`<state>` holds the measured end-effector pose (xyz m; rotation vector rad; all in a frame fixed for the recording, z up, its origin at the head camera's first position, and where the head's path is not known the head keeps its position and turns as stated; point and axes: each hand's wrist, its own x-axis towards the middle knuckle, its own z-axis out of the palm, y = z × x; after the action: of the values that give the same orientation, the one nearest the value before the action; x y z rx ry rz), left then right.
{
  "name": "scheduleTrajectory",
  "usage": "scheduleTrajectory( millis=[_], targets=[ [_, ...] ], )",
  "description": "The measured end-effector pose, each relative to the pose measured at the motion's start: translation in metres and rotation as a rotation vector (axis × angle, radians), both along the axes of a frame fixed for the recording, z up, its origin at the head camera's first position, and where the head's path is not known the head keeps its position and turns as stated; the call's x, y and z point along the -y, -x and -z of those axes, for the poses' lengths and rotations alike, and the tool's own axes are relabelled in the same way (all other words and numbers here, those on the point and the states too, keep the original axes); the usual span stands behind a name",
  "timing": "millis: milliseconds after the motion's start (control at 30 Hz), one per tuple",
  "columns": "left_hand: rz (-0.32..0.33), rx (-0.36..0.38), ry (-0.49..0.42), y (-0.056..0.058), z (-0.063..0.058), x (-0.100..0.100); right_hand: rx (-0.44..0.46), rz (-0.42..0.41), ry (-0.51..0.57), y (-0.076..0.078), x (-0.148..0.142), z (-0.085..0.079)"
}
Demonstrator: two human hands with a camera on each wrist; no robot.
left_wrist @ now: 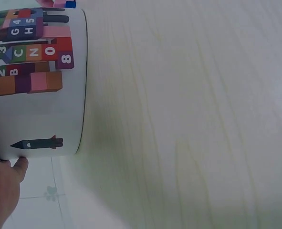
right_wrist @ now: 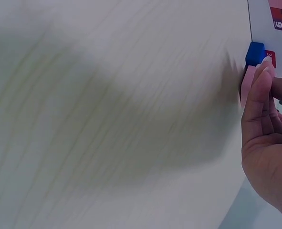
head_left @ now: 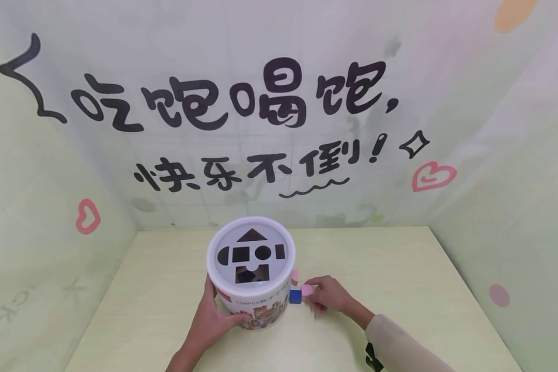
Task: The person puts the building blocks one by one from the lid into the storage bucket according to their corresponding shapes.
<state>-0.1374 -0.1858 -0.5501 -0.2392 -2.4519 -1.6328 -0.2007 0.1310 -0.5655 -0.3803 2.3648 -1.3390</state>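
Observation:
A round white bucket [head_left: 260,297] stands on the table, its lid [head_left: 223,271] cut with shaped holes: triangle, square, circle, half circle and others. My left hand [head_left: 212,316] grips the bucket from the left, thumb across its front and fingers round the side. At the bucket's right, my right hand [head_left: 327,295] pinches a small pink block [head_left: 306,290] between thumb and fingertips. Right beside it is a blue block [head_left: 295,296], close against the bucket wall. Another pink block [head_left: 295,276] shows just behind. Dark shapes inside the bucket show through the lid's lower hole.
The pale wood-grain table [head_left: 158,274] is bounded by a printed back wall [head_left: 279,206] and side walls. Pictures of lettered blocks cover the bucket's side in the left wrist view. A dark strap piece [head_left: 373,357] hangs under the right sleeve [head_left: 395,336].

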Motion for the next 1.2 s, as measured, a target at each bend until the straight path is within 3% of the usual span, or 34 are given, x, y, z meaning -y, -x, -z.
scheduleTrajectory(
  millis=[233, 533, 1200],
  targets=[
    [0.021, -0.01, -0.007, 0.0, 0.002, 0.002, 0.0, -0.003, 0.001, 0.001, 0.0, -0.002],
    [0.002, -0.002, 0.001, 0.0, 0.006, 0.002, -0.097, 0.007, -0.04, 0.001, 0.001, -0.009],
    [0.01, -0.011, -0.007, -0.002, 0.001, 0.001, -0.169, -0.037, -0.058, -0.009, 0.01, -0.075]
  ],
)
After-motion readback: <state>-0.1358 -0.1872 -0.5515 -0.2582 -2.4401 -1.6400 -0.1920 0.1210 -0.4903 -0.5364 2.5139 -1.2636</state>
